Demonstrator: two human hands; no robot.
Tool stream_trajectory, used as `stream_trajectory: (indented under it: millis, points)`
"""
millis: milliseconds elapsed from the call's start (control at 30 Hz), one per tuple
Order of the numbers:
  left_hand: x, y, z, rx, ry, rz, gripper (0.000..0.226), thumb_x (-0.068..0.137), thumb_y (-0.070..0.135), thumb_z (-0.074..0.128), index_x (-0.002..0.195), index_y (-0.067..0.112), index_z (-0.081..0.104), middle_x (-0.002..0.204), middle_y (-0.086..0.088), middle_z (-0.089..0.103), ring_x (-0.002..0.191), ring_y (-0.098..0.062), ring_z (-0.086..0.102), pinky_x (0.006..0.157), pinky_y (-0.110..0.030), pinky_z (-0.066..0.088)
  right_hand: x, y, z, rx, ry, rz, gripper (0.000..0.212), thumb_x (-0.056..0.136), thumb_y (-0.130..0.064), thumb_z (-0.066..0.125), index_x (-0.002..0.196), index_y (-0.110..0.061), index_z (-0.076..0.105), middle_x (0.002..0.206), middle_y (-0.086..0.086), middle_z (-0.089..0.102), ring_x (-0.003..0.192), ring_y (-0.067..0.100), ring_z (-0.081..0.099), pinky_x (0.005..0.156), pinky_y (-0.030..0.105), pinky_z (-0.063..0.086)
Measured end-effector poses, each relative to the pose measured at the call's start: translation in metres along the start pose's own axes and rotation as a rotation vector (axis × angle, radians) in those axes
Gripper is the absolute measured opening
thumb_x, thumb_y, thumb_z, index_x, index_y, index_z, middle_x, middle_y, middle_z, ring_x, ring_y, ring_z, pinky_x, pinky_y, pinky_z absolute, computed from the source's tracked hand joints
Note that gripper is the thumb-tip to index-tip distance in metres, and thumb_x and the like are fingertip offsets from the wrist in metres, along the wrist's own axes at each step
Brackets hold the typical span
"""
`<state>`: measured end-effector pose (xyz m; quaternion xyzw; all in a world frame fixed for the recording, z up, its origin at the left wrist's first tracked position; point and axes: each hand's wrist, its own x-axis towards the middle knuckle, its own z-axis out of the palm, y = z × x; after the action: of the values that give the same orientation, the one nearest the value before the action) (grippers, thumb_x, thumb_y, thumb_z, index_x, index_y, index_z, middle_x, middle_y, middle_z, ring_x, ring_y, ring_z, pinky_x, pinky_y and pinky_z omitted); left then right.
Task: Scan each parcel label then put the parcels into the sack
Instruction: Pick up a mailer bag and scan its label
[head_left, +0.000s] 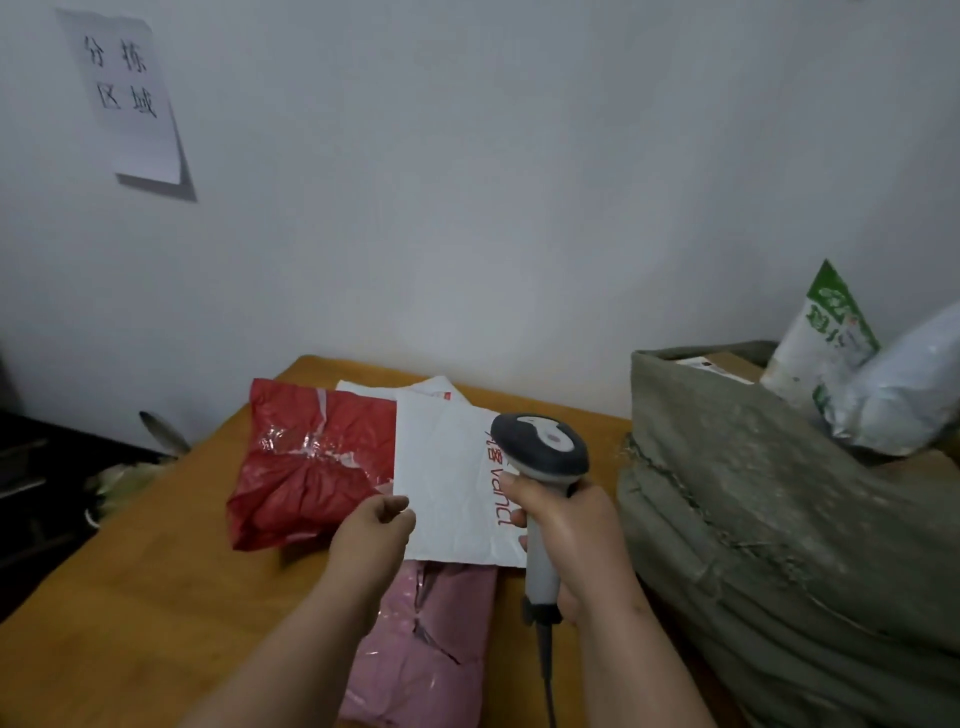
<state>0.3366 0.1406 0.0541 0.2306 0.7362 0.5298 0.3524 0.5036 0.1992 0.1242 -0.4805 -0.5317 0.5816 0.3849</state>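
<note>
A person's left hand pinches the lower-left edge of a white parcel, lifting it over a wooden table, while the right hand is wrapped around a handheld scanner aimed at its face. No label is clearly visible from here. The mailer looks thin, light and floppy, best gripped by an edge. A red parcel and a pink parcel lie on the table; the sack stands right, already holding parcels.
</note>
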Motion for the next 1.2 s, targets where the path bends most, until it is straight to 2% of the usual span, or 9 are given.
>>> stream_trajectory:
  millis: [67, 233, 333, 500, 633, 733, 967, 1067, 1200]
  points:
    - [0.01, -0.011, -0.001, 0.007, -0.005, -0.031, 0.036, 0.098, 0.016, 0.058, 0.134, 0.011, 0.056, 0.12, -0.006, 0.062, 0.107, -0.022, 0.059, 0.095, -0.039, 0.048, 0.011, 0.006, 0.004, -0.016, 0.004, 0.022, 0.016, 0.08, -0.023, 0.082, 0.091, -0.025, 0.07, 0.078, -0.004, 0.073, 0.077, 0.016, 0.069, 0.064, 0.028, 0.051]
    - [0.037, -0.033, 0.012, 0.028, 0.031, -0.107, 0.04, 0.097, 0.012, 0.059, 0.137, 0.008, 0.051, 0.095, 0.008, 0.056, 0.084, -0.006, 0.053, 0.062, -0.021, 0.04, 0.045, 0.034, 0.007, -0.028, 0.0, 0.135, 0.014, 0.082, -0.024, 0.08, 0.091, -0.021, 0.071, 0.08, 0.002, 0.073, 0.071, 0.013, 0.065, 0.058, 0.024, 0.05]
    - [0.06, -0.04, 0.022, 0.045, 0.054, -0.174, 0.041, 0.096, 0.01, 0.058, 0.137, 0.006, 0.05, 0.102, 0.002, 0.058, 0.086, -0.009, 0.055, 0.062, -0.023, 0.042, 0.073, 0.05, 0.01, -0.029, -0.011, 0.195, 0.012, 0.082, -0.024, 0.08, 0.089, -0.019, 0.071, 0.073, 0.0, 0.071, 0.07, 0.013, 0.066, 0.058, 0.023, 0.049]
    - [0.096, -0.049, 0.04, 0.045, 0.11, -0.278, 0.061, 0.091, 0.005, 0.063, 0.147, 0.005, 0.039, 0.133, -0.015, 0.054, 0.105, -0.027, 0.054, 0.082, -0.037, 0.045, 0.119, 0.065, 0.015, -0.056, -0.046, 0.257, 0.011, 0.08, -0.024, 0.08, 0.085, -0.02, 0.072, 0.062, -0.007, 0.067, 0.065, 0.01, 0.064, 0.057, 0.023, 0.051]
    - [0.115, -0.058, 0.051, 0.036, 0.127, -0.312, 0.055, 0.088, 0.01, 0.071, 0.137, 0.005, 0.048, 0.113, -0.01, 0.059, 0.101, -0.029, 0.058, 0.082, -0.039, 0.047, 0.144, 0.076, 0.017, -0.064, -0.069, 0.304, 0.012, 0.081, -0.024, 0.08, 0.089, -0.02, 0.071, 0.072, -0.002, 0.069, 0.071, 0.012, 0.066, 0.06, 0.024, 0.051]
    - [0.125, -0.055, 0.056, 0.005, 0.099, -0.314, 0.039, 0.087, 0.016, 0.075, 0.121, 0.006, 0.06, 0.1, -0.005, 0.065, 0.089, -0.025, 0.063, 0.072, -0.036, 0.05, 0.154, 0.084, 0.019, -0.072, -0.08, 0.327, 0.013, 0.082, -0.023, 0.079, 0.091, -0.022, 0.07, 0.082, 0.0, 0.073, 0.078, 0.015, 0.068, 0.063, 0.025, 0.052]
    - [0.128, 0.01, 0.051, -0.242, 0.046, -0.119, 0.015, 0.093, 0.011, 0.066, 0.1, 0.023, 0.071, 0.087, -0.001, 0.077, 0.084, -0.027, 0.072, 0.071, -0.041, 0.058, 0.153, 0.077, 0.029, -0.11, -0.027, 0.282, 0.013, 0.08, -0.025, 0.08, 0.089, -0.021, 0.071, 0.075, -0.003, 0.075, 0.076, 0.018, 0.072, 0.065, 0.03, 0.054]
    - [0.121, 0.052, 0.039, -0.28, 0.02, 0.072, 0.019, 0.095, 0.012, 0.063, 0.093, 0.029, 0.072, 0.086, 0.006, 0.077, 0.075, -0.015, 0.074, 0.06, -0.028, 0.056, 0.143, 0.063, 0.033, -0.08, 0.036, 0.22, 0.017, 0.08, -0.028, 0.082, 0.092, -0.02, 0.073, 0.069, -0.006, 0.075, 0.072, 0.014, 0.072, 0.066, 0.031, 0.055]
    - [0.095, 0.087, 0.017, -0.209, -0.002, 0.378, 0.029, 0.097, 0.015, 0.061, 0.099, 0.043, 0.07, 0.095, 0.019, 0.074, 0.087, 0.003, 0.068, 0.069, -0.019, 0.051, 0.12, 0.042, 0.036, 0.022, 0.158, 0.128, 0.02, 0.079, -0.029, 0.083, 0.092, -0.019, 0.073, 0.074, -0.006, 0.077, 0.075, 0.018, 0.075, 0.076, 0.041, 0.06]
